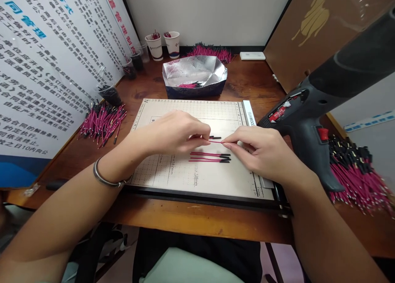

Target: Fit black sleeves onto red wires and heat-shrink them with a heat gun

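Observation:
Between my two hands a short red wire (pixel 215 142) is stretched level above a paper trimmer board (pixel 173 180). My left hand (pixel 182 131) pinches its left end, fingertips pressed together. The right end is pinched between thumb and forefinger of my right hand (pixel 257 145). Just below, several red wires (pixel 205 156) with black sleeves at their right ends lie side by side on the board. Another black-sleeved end (pixel 216 137) shows behind the held wire, partly covered by my left fingers.
A heat gun (pixel 321 106) stands at the right, near a heap of red wires (pixel 361 176). More wires (pixel 103 122) lie at left beside a plastic cup (pixel 109 94). Behind the board are a foil-lined box (pixel 194 89), paper cups (pixel 172 44) and another wire pile (pixel 210 52).

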A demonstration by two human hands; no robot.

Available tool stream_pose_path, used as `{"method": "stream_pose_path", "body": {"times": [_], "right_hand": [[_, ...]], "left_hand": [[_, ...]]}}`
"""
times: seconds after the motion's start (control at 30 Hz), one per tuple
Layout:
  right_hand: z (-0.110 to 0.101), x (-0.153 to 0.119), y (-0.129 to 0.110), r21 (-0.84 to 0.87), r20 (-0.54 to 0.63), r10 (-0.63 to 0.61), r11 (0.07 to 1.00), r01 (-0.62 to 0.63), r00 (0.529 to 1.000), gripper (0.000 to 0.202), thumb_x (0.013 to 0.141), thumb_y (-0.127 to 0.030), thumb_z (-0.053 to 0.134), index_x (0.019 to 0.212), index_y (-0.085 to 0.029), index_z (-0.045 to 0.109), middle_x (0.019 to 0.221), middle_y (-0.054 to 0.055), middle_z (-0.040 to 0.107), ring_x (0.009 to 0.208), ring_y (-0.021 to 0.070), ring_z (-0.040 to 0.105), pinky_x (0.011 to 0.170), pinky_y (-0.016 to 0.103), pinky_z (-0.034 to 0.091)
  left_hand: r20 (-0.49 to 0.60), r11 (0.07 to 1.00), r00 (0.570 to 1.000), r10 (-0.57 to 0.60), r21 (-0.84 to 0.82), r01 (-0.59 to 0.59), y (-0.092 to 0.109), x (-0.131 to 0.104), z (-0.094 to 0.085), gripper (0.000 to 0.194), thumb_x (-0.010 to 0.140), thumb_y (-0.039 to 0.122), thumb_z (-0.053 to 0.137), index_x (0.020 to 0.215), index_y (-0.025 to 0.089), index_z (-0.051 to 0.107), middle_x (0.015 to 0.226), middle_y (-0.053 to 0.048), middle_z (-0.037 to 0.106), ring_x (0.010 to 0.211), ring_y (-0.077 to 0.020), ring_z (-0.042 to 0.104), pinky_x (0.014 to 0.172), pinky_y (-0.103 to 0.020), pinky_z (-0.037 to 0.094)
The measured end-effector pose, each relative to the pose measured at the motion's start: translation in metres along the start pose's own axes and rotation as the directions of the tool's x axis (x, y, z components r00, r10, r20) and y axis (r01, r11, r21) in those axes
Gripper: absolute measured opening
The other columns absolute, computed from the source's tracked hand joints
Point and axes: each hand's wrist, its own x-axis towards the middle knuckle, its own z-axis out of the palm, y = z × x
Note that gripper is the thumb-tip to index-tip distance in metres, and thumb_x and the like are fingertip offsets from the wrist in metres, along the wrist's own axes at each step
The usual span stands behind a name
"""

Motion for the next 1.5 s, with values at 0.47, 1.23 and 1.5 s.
{"method": "stream_pose_path", "body": {"times": [0.47, 1.23, 1.5], "right_hand": [[-0.0009, -0.0003, 0.0017, -0.068, -0.057, -0.084, 0.994, 0.080, 0.995, 0.016, 0.093, -0.017, 0.061, 0.084, -0.022, 0.072, 0.073, -0.002, 0.073, 0.064, 0.0098, 0.061, 0.060, 0.025, 0.045], [-0.0008, -0.0024, 0.0011, -0.064, -0.062, -0.119, 0.991, 0.115, 0.991, 0.015, 0.092, -0.014, 0.062, 0.087, -0.020, 0.076, 0.079, -0.002, 0.077, 0.072, 0.0104, 0.069, 0.065, 0.025, 0.051], [-0.0003, -0.0010, 0.0002, -0.066, -0.055, -0.119, 0.991, 0.115, 0.991, 0.015, 0.091, -0.013, 0.063, 0.086, -0.018, 0.076, 0.076, -0.001, 0.076, 0.069, 0.0097, 0.068, 0.062, 0.024, 0.049]], "left_hand": [[-0.009, 0.999, 1.000, 0.025, 0.021, -0.025, 0.0019, -0.0001, -0.0005, 0.017, 0.092, 0.015, 0.056, 0.083, 0.017, 0.071, 0.071, -0.001, 0.071, 0.059, -0.0112, 0.058, 0.057, -0.023, 0.038], [-0.043, 0.998, 0.998, 0.051, -0.027, -0.052, 0.0010, 0.0007, 0.0002, 0.011, 0.090, 0.014, 0.064, 0.082, 0.015, 0.071, 0.071, 0.000, 0.068, 0.058, -0.0092, 0.055, 0.057, -0.022, 0.037], [-0.021, 1.000, 1.000, 0.019, -0.011, -0.019, -0.0005, 0.0000, 0.0015, 0.009, 0.090, 0.021, 0.067, 0.085, 0.015, 0.073, 0.072, 0.000, 0.071, 0.057, -0.0088, 0.056, 0.056, -0.022, 0.037]]}}
